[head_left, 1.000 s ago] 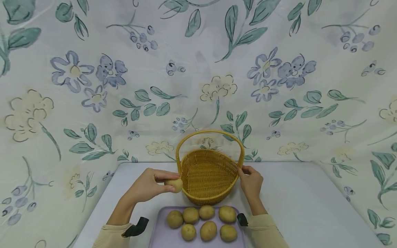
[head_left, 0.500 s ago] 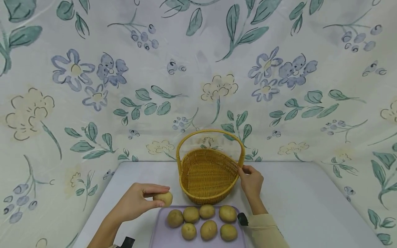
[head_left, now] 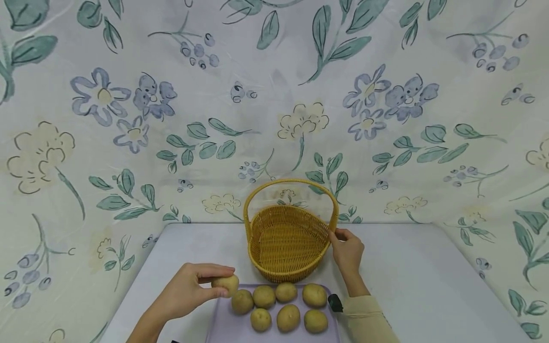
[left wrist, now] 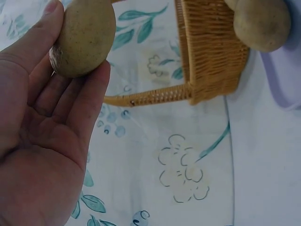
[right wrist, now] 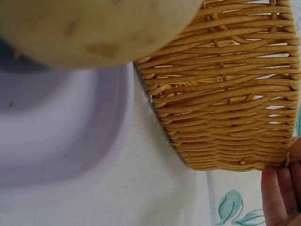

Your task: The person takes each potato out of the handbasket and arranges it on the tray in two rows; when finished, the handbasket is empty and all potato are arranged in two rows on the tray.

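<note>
In the head view my left hand [head_left: 188, 290] pinches a potato [head_left: 227, 284] between thumb and fingers, just over the back left corner of a lilac tray [head_left: 223, 328]. The left wrist view shows that potato [left wrist: 87, 37] against the fingertips. My right hand [head_left: 348, 250] grips the right rim of a yellow wicker basket [head_left: 287, 245], near the foot of its handle. In the right wrist view only some fingers of the right hand [right wrist: 282, 188] show, at the woven side of the basket [right wrist: 225, 94]. Nothing lies inside the basket.
Several potatoes [head_left: 288, 319] lie on the tray in two rows, in front of the basket. Both stand on a white table [head_left: 407, 276]. A flowered cloth [head_left: 274, 95] hangs behind the table's far edge.
My left hand, with the potato in it, has moved from beside the basket's left rim toward the left and nearer, to the tray's corner. The right hand and the basket have stayed put.
</note>
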